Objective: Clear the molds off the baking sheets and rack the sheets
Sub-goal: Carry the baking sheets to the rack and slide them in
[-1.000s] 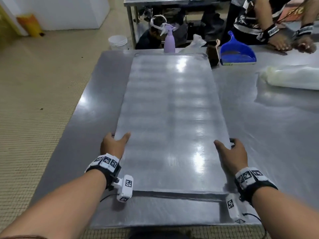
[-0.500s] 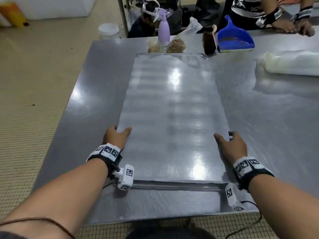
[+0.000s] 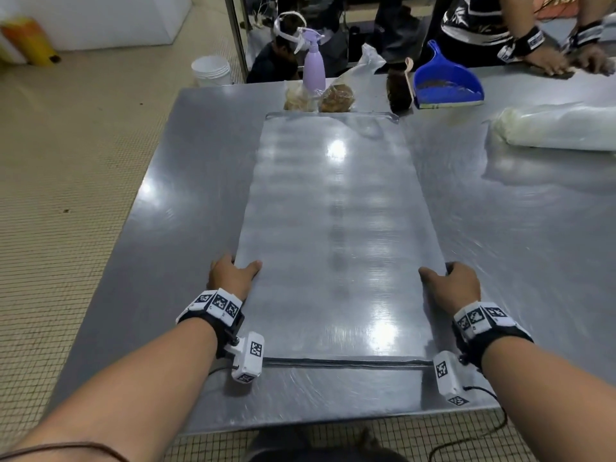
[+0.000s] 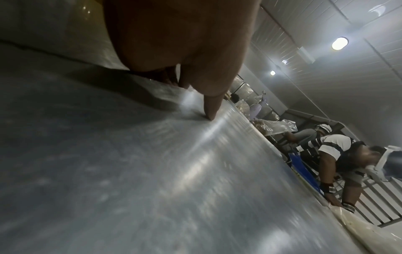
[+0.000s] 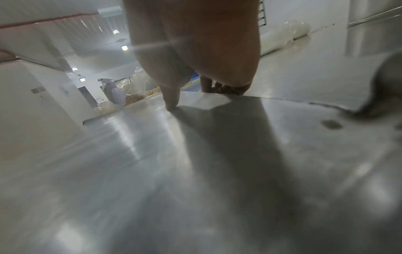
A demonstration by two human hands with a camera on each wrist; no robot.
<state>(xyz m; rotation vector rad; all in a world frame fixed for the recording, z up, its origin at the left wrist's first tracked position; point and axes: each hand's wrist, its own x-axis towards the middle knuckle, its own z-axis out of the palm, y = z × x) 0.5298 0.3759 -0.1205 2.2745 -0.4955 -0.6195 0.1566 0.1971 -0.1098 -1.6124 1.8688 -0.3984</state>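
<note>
The sheet (image 3: 336,235) lies flat mid-frame on the worktop (image 3: 160,211). Left hand (image 3: 230,278) grasps its left edge, right hand (image 3: 450,288) its right edge, thumbs on top, each grip closed on the sheet.

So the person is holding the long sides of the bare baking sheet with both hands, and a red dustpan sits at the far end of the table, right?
Nearly. The dustpan is blue, not red, as the head view shows. The rest holds: the left hand and right hand grip the long sides of the bare baking sheet.
</note>
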